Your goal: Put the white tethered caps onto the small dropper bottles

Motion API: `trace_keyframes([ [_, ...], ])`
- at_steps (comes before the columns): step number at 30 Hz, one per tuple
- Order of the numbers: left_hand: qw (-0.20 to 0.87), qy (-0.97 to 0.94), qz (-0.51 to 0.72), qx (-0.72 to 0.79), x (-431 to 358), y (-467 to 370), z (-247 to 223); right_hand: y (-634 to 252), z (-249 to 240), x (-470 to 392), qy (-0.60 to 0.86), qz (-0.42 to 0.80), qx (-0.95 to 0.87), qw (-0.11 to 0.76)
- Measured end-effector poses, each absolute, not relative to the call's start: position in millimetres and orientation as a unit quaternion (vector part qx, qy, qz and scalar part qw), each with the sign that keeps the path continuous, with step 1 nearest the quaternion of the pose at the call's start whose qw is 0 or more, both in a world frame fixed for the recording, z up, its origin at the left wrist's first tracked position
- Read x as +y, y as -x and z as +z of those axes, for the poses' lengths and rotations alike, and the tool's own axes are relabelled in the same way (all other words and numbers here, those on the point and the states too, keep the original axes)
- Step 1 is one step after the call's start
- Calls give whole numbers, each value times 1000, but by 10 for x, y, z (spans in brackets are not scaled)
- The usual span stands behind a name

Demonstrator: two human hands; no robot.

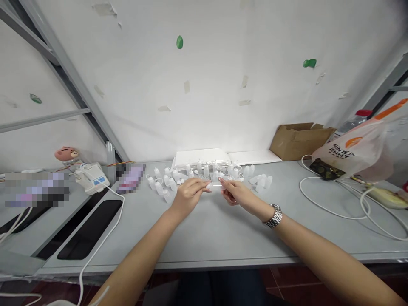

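Over the middle of the grey table point(216, 238), my left hand point(188, 196) and my right hand point(236, 193) meet with closed fingertips on a small translucent plastic bottle point(216, 186). My left fingers pinch its left end, and the right thumb and fingers grip the other end; its exact shape is partly hidden by them. Just beyond stand and lie several similar bottles, some with thin looped tips. One such bottle point(166, 196) lies left of my left hand, and another bottle point(260, 184) is beyond my right wrist.
Behind the bottles lies a stack of white sheets point(202, 157) against the wall. A cardboard box point(298, 142), a plastic bag point(353, 146) and a looped white cable point(331, 217) occupy the right. On the left are a black phone point(91, 229), a white device point(91, 178) and cables.
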State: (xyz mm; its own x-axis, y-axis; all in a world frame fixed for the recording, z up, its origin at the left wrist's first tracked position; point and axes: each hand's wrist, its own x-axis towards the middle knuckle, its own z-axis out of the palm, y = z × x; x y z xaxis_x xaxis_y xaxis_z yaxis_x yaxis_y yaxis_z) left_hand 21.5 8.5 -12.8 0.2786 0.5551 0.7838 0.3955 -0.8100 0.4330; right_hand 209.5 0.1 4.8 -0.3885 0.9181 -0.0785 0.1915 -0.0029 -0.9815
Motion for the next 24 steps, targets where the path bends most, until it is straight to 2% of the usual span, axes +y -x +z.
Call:
trace_keyframes([
  [8, 111, -788, 475, 377, 79, -234, -104, -2148, -4, 20, 426, 429, -710, 362],
  [12, 53, -814, 473, 334, 76, -230, -142, -2163, 21, 41, 420, 527, -665, 323],
  [14, 61, -812, 475, 333, 70, -237, -140, -2174, 38, 51, 404, 576, -636, 318],
  [19, 207, -756, 470, 405, 96, -239, -67, -2206, 62, 75, 408, 579, -610, 355],
  [24, 427, -614, 459, 479, 152, -243, -39, -2207, 80, 88, 411, 515, -594, 461],
])
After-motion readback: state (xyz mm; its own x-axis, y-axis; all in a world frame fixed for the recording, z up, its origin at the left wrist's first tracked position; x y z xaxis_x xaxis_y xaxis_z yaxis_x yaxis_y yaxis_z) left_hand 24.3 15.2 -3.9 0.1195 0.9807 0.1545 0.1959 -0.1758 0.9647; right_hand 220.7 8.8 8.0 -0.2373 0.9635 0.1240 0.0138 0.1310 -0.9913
